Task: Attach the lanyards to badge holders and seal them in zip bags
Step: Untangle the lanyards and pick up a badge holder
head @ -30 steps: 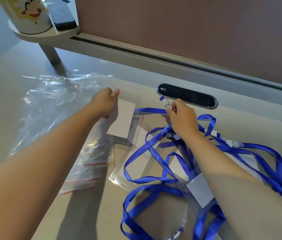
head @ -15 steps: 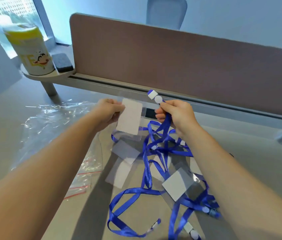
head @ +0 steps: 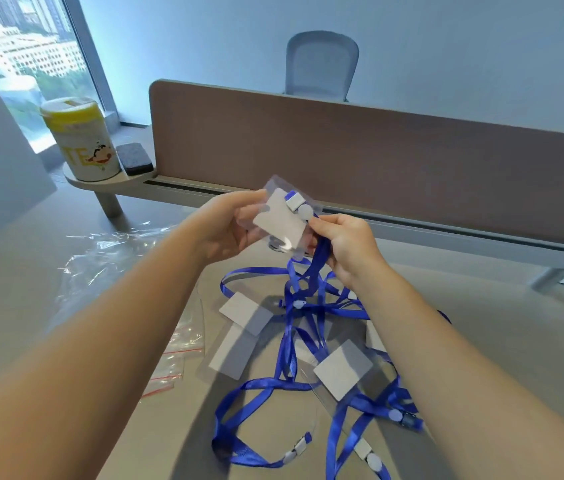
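Observation:
My left hand [head: 228, 225] holds a clear badge holder [head: 282, 220] with a white card inside, raised above the table. My right hand [head: 346, 247] pinches a blue lanyard [head: 318, 252] just below its white clip [head: 299, 206], and the clip lies against the holder's top edge. The lanyard hangs down into a tangle of several blue lanyards [head: 294, 341] on the table. More badge holders [head: 244, 313] with white cards [head: 342, 368] lie among them. Small zip bags [head: 176, 351] with red seal lines lie at the left.
A large crumpled clear plastic bag [head: 107, 258] lies on the table at left. A brown divider panel [head: 377, 161] runs across the back of the desk. A yellow-lidded canister [head: 79, 140] and a grey eraser [head: 134, 159] stand on a small shelf at back left.
Both hands have risen from the table and come together. The badge holder and the lanyard's clip, apart before, now touch in front of the divider. The view has tilted upward.

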